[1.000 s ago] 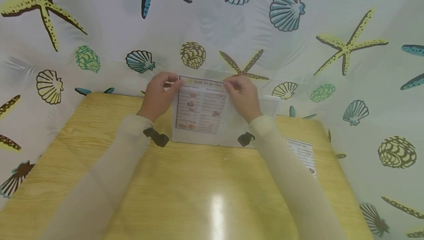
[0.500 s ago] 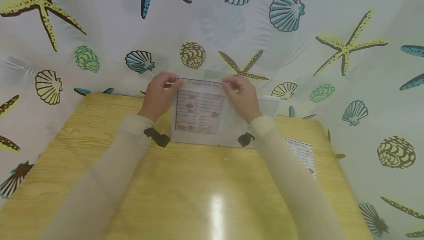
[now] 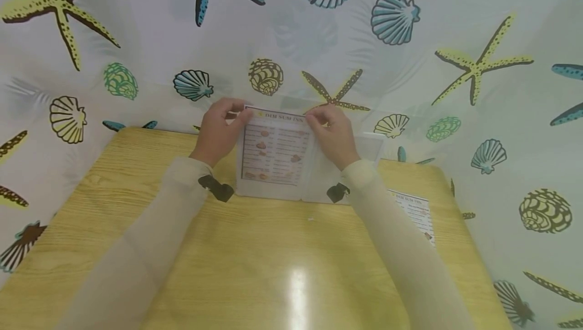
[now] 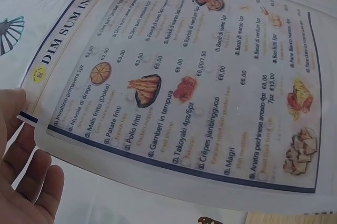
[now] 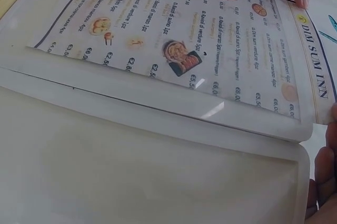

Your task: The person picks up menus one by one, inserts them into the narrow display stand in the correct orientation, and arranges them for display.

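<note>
A printed "DIM SUM INN" menu sheet [image 3: 278,150] lies mostly inside the left clear pocket of an open plastic menu cover [image 3: 268,190]. Its title strip sticks out past the pocket's mouth. My left hand [image 3: 217,132] pinches the sheet's upper left corner, thumb in front, as the left wrist view also shows. At the upper right corner, my right hand [image 3: 336,135] holds the sheet between thumb and fingers. In the right wrist view, the cover's other panel [image 5: 142,166] has no sheet in it. My right forearm hides part of that panel in the head view.
A second menu sheet [image 3: 414,208] lies on the wooden table [image 3: 255,259] at the right, partly behind my right sleeve. A tiny white scrap [image 3: 311,218] is on the tabletop. Just past the table's far edge hangs a shell and starfish patterned curtain [image 3: 291,31].
The menu sheet has slid slightly down into the pocket. My right hand has shifted a little to the left along with it; the cover has stayed in place.
</note>
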A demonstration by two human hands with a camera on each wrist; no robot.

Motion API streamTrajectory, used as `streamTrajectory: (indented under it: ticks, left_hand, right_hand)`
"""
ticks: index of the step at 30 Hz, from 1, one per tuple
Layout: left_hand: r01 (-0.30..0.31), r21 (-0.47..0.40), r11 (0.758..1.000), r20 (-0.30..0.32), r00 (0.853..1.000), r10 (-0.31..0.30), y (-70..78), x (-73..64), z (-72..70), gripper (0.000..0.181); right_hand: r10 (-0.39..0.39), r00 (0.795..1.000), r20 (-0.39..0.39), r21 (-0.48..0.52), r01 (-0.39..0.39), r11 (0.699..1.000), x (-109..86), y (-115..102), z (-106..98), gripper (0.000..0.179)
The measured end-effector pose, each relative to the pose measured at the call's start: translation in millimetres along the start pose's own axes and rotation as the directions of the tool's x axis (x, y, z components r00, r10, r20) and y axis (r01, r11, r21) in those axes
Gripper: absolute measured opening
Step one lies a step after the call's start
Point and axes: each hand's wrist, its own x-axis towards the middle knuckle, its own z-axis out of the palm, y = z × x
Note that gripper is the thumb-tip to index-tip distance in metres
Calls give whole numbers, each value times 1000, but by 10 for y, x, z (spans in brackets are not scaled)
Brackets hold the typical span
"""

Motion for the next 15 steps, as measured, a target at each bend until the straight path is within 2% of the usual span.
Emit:
streamTrajectory:
  ticks: [4, 15]
  left_hand:
    - [-26, -6, 1000, -10, 1000, 26, -17, 18, 10, 37]
    - [-46, -7, 999, -29, 999, 46, -59, -12, 35, 31]
  right_hand:
    - [-4, 1000, 5, 2, 4, 1000, -10, -14, 0, 14]
    - [-47, 999, 7, -27, 47, 999, -8, 5, 0, 14]
